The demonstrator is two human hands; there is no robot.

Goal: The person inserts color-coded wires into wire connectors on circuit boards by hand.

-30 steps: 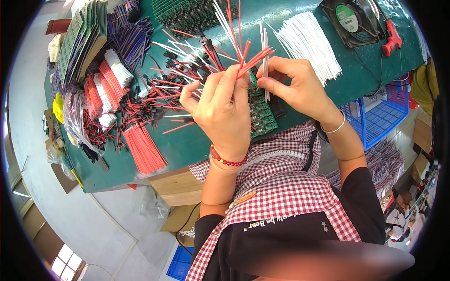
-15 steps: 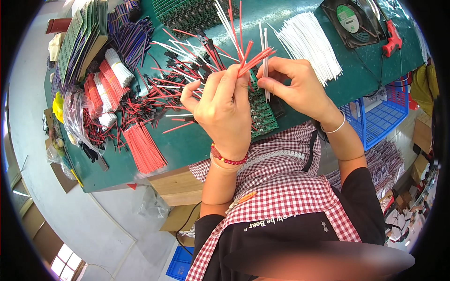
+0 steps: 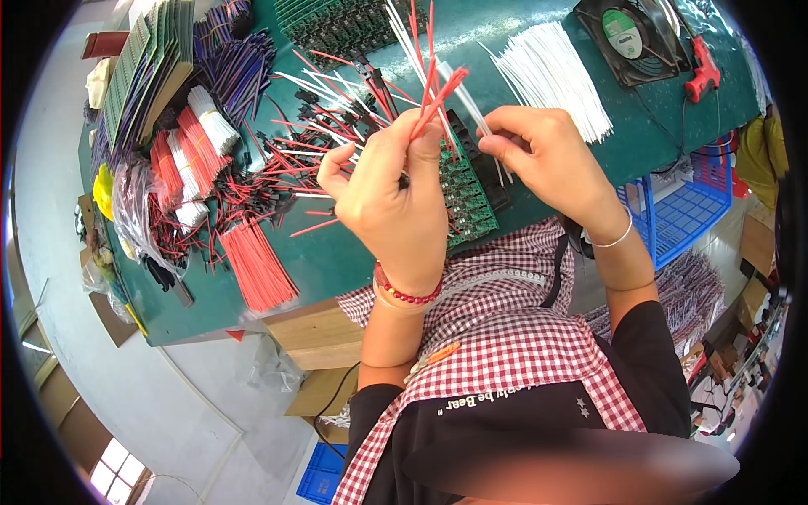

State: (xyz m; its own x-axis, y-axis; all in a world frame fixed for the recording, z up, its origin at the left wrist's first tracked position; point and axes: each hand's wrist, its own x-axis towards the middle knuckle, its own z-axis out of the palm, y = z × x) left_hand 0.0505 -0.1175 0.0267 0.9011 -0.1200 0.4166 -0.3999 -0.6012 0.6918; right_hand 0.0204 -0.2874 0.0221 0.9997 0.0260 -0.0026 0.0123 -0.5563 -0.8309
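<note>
Between the thumb and fingers of my left hand is a small bunch of red wires, its ends fanning upward. My right hand pinches a few white wires, which slant up to the left close by the red ones. Below and between both hands lies a green circuit board panel, partly covered by my left hand. Beyond my left hand spreads a tangled heap of red and white wires with black connectors. A fanned pile of loose white wires lies beyond my right hand.
At left are red wires, tied wire bundles, stacked boards and purple-blue wires. More circuit boards sit at the back. A black fan and red glue gun are far right, above a blue crate.
The red bunch has tipped more upright and shifted left with my left hand. In my right hand the white wires now slant up to the left instead of standing nearly upright.
</note>
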